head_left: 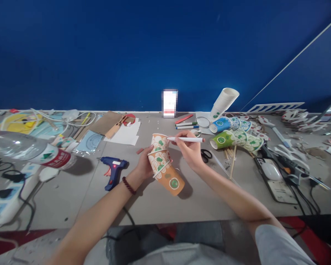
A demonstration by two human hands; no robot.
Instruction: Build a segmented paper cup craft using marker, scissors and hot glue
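Orange cups [161, 161], nested over the bench [209, 202], slant from far left to near right. Left hand [144, 166]: fingers gripping their left side. Right hand [191, 151]: fingers pinching a pen [191, 140] crosswise, tip at the far cup's right edge; contact unclear.

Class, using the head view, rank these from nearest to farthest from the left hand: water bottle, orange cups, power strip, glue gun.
From the left hand:
1. Orange cups: held in it.
2. Glue gun: just to its left.
3. Water bottle: farther left.
4. Power strip: far left, closer to the person's side.
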